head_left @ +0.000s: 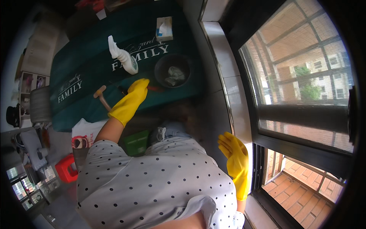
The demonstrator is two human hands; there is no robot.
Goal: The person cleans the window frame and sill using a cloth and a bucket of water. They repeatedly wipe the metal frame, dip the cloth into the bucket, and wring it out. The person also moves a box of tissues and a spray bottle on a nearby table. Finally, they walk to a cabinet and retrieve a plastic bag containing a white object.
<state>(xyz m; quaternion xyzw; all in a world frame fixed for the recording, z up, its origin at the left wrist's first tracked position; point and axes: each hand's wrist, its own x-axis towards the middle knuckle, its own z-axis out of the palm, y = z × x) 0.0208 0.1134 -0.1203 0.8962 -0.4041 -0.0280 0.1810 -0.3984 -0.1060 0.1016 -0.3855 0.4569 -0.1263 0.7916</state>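
Polka-dot shirt lies nearest. I cannot tell whether the left gloved hand has its grip on the blurred orange item beside the basin on the bench; the right gloved hand's grip is loose, fingers extended.

From my remote station I see the counter under and beyond the left hand. Ahead of that hand is a spray bottle, to its right a basin with a cloth inside, farther ahead a tissue box. The right hand has a window to its right.
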